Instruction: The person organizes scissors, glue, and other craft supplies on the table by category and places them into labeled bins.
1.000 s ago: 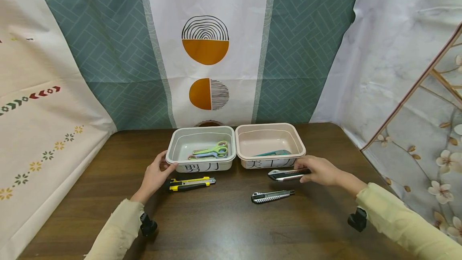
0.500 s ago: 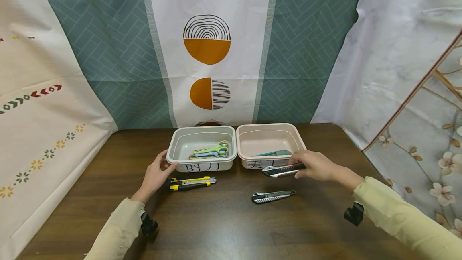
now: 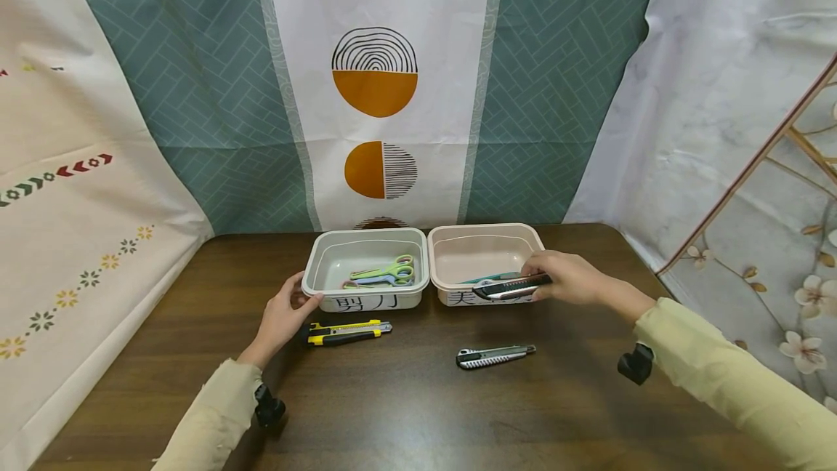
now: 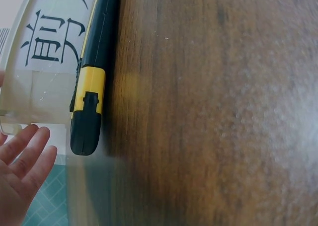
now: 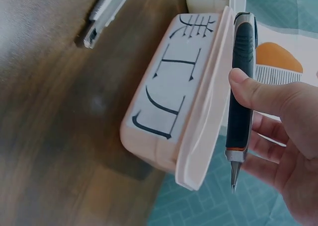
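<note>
My right hand pinches a black-and-silver utility knife between thumb and fingers. The knife hangs at the front rim of the pink box, and in the right wrist view the held knife stands beside that box's rim with its tip clear of the hand. My left hand rests at the front left corner of the grey box, fingers loosely extended in the left wrist view. Just in front of that box lies a yellow-and-black pair of utility knives. A silver utility knife lies nearer me.
Scissors with green and blue handles lie in the grey box. A teal utility knife sits in the pink box, partly hidden by the held knife. Both boxes stand side by side with labels in front on the brown table; curtains hang behind.
My right hand has raised the utility knife and carried it away from me, from in front of the pink box to its front rim. My left hand has stayed put.
</note>
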{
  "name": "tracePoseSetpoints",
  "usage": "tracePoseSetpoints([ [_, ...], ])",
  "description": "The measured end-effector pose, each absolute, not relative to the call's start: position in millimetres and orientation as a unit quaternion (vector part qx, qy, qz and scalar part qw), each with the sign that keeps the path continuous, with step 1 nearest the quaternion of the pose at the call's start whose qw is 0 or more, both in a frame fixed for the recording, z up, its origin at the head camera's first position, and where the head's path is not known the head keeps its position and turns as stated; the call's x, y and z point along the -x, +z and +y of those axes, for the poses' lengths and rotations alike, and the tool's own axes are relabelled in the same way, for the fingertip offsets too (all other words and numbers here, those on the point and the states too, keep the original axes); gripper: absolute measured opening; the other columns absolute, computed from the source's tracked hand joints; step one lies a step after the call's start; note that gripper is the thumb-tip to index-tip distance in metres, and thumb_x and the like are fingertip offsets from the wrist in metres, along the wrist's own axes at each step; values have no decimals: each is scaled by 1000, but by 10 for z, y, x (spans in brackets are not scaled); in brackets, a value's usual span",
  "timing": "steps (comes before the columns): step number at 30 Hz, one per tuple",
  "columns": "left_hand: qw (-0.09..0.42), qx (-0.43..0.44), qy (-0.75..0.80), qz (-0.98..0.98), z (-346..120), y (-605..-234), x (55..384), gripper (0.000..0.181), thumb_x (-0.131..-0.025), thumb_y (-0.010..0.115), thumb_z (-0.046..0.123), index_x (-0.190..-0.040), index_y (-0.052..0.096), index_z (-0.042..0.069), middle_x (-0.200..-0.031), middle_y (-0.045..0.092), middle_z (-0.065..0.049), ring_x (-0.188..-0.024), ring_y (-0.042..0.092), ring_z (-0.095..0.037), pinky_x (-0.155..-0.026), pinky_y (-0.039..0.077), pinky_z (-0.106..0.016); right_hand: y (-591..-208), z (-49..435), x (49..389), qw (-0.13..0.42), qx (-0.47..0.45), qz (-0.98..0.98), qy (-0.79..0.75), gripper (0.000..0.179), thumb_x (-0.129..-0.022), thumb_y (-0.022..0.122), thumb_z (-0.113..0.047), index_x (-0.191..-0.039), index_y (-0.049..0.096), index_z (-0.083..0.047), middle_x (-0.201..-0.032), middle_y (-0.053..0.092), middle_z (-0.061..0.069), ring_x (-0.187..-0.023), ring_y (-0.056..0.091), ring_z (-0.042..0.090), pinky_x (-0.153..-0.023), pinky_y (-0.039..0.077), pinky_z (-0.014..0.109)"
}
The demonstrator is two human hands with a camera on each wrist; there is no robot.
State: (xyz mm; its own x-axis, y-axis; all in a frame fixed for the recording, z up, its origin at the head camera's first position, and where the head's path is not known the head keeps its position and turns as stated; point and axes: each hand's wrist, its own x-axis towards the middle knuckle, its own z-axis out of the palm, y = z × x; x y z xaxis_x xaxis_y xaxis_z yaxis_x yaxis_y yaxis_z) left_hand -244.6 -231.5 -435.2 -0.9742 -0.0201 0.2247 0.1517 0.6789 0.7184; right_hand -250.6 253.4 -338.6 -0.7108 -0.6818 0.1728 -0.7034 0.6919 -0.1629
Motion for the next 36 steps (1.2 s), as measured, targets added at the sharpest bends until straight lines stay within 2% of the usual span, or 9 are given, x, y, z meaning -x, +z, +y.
tracePoseSetpoints([
  [5, 108, 38, -398, -910, -2318, -4354, 2448, 60, -87, 60, 34, -132, 38, 2, -111, 59, -20, -91, 57, -27, -72, 45, -34, -3329, 2526, 2580, 54, -372, -921, 105, 30, -64, 80, -17, -87, 61, -16, -83, 54, -8, -75, 49, 10, -67, 42, 32],
  [13, 109, 40, -397, -911, -2318, -4362, 2435, 61, -86, 60, 34, -132, 38, 1, -110, 59, -20, -90, 57, -26, -72, 45, -34, -3280, 2520, 2684, 36, -354, -929, 96, 28, -68, 78, -15, -89, 61, -14, -84, 54, -5, -75, 49, 11, -66, 41, 33],
  [23, 111, 39, -397, -910, -2329, -4358, 2435, 60, -87, 60, 34, -132, 39, 1, -110, 59, -20, -90, 57, -27, -71, 45, -33, -3284, 2493, 2816, 40, -345, -932, 100, 25, -69, 78, -14, -89, 62, -12, -83, 55, -3, -73, 49, 12, -65, 41, 34],
  [36, 113, 43, -394, -911, -2353, -4384, 2427, 61, -86, 61, 33, -132, 38, 1, -110, 59, -20, -89, 57, -26, -69, 45, -31, -3329, 2428, 2926, 39, -330, -938, 102, 30, -70, 77, -16, -96, 64, -8, -90, 60, 1, -80, 55, 16, -70, 45, 39],
])
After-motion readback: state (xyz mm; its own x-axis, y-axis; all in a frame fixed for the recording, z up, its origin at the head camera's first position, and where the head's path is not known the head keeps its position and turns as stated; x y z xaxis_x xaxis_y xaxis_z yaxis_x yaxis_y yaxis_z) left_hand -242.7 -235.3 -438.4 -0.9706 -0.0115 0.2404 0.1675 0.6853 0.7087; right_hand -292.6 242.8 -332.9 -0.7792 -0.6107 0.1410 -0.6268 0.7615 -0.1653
